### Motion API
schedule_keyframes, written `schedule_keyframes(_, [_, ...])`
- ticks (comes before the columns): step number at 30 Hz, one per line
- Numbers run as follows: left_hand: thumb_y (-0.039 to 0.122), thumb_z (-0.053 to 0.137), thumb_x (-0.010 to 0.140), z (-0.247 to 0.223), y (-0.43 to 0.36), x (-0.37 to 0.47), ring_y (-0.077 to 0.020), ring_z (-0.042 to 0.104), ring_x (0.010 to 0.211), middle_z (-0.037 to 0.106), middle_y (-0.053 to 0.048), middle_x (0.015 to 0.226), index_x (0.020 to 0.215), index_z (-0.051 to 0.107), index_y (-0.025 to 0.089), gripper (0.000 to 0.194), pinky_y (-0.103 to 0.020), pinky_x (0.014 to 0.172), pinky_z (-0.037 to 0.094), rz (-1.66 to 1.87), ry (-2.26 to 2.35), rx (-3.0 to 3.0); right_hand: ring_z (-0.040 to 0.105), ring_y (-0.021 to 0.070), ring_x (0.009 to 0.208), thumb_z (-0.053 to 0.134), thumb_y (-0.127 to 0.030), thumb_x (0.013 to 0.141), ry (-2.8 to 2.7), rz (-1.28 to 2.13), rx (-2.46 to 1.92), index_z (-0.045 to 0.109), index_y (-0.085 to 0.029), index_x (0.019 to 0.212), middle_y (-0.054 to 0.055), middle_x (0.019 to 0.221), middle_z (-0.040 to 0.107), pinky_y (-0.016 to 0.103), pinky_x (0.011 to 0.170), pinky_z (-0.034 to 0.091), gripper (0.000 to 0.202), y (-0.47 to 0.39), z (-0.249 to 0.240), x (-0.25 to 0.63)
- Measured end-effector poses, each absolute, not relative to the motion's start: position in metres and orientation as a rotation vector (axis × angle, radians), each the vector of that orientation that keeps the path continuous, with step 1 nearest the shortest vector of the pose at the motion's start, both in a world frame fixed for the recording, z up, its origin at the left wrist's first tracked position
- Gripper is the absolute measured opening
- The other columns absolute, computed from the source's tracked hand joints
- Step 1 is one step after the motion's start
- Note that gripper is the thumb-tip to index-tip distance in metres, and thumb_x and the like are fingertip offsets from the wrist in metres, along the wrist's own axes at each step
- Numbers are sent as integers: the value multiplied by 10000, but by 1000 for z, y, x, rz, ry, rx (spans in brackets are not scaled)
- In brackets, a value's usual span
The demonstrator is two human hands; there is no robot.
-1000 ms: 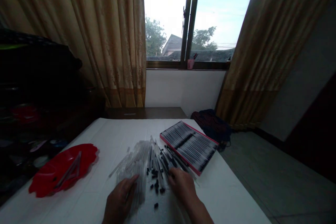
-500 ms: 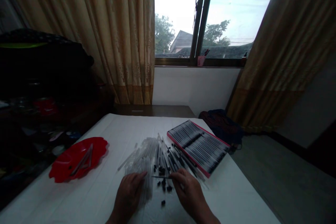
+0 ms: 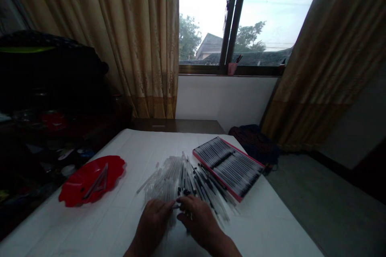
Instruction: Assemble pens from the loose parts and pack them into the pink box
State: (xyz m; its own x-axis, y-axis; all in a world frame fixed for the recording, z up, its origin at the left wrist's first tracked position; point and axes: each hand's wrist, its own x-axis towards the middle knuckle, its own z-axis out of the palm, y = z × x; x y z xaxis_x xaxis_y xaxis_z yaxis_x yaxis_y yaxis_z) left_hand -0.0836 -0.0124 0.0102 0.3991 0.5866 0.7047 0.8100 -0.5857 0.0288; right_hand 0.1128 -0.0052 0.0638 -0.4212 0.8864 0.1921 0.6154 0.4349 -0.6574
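Both hands meet over the front of a pile of pen parts. My left hand (image 3: 155, 217) is closed, its thumb and fingers pinching a slim pen (image 3: 175, 206), of which only a short pale stretch shows. My right hand (image 3: 194, 217) comes from the other side with its fingers curled at the pen's end; they hide most of it. Beyond the hands lie many clear pen tubes (image 3: 164, 176) and, to their right, thin dark-and-clear sticks (image 3: 199, 182). Small black caps (image 3: 186, 192) lie just past my fingertips, partly covered by my right hand.
A red-rimmed box (image 3: 224, 168) packed with rows of pens sits at the right of the white table (image 3: 120, 229). On the left, a scalloped red dish (image 3: 72, 194) holds a few clear pieces. Dark cluttered furniture (image 3: 60, 88) stands beyond the table's left edge.
My right hand has moved left, closing the gap to my left hand. The thin dark stick seen between them is now mostly hidden by fingers. The view has shifted slightly.
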Motion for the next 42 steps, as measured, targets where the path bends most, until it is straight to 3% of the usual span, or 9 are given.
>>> schedule_keyframes(3, [308,341,967,11,-13,-86,-169,641,683,692,-35,761,1043,606,207,294,-322,673,522,-1061,-1238,-2283,636,161,805,624,-121,706,-1961,769,-1280,475,-241,1300,42,1054,664,259,746,469,624,-6,54,117])
schedule_keyframes(5, [297,333,970,11,-13,-87,-167,649,694,701,-33,783,1033,598,207,287,-325,692,523,-1101,-1234,-2252,637,148,730,597,-133,731,-1905,791,-1351,441,-236,1327,29,987,679,247,698,473,624,-9,49,126])
schedule_keyframes(10, [281,360,962,11,-14,-87,-170,649,707,691,-33,774,1012,590,191,251,-326,700,523,-1163,-1275,-2194,660,172,796,591,-147,752,-2226,693,-1486,655,-265,1054,22,924,699,239,718,452,331,-21,36,137])
schedule_keyframes(17, [293,361,963,18,-16,-84,-159,643,691,691,-33,768,1007,622,208,278,-305,668,530,-1122,-1256,-2246,665,185,780,533,-123,788,-2322,513,-1596,682,-238,856,53,907,675,223,654,444,200,-24,16,120])
schedule_keyframes(21, [301,380,958,17,-16,-84,-159,632,689,679,-43,764,1076,635,214,294,-288,637,526,-1080,-1260,-2302,637,174,715,528,-246,818,-1820,888,-1299,648,-200,857,52,839,656,252,639,467,134,-15,6,121])
schedule_keyframes(25, [283,375,959,14,-16,-84,-160,622,669,671,-44,742,1095,642,212,308,-288,619,516,-1032,-1232,-2319,585,140,546,616,-485,758,-1375,1300,-1060,650,-174,835,43,767,650,255,519,456,323,-9,10,114])
schedule_keyframes(29, [275,356,964,14,-16,-84,-159,614,648,665,-46,722,1093,648,208,327,-287,597,508,-1011,-1225,-2332,543,113,487,700,-512,682,-1244,1378,-1009,669,-167,843,26,682,654,218,446,393,382,-10,17,105])
schedule_keyframes(37, [266,385,954,14,-18,-84,-163,622,675,669,-54,747,1104,643,198,306,-290,625,513,-1048,-1227,-2367,552,107,468,666,-616,665,-1022,1533,-989,611,-161,867,64,734,686,160,363,252,501,-11,11,106])
schedule_keyframes(42, [262,392,951,14,-18,-83,-159,614,652,665,-47,725,1092,649,197,300,-282,601,511,-1033,-1249,-2368,397,31,410,754,-549,611,-831,1659,-970,621,-164,821,-42,612,562,154,389,182,458,-12,14,106])
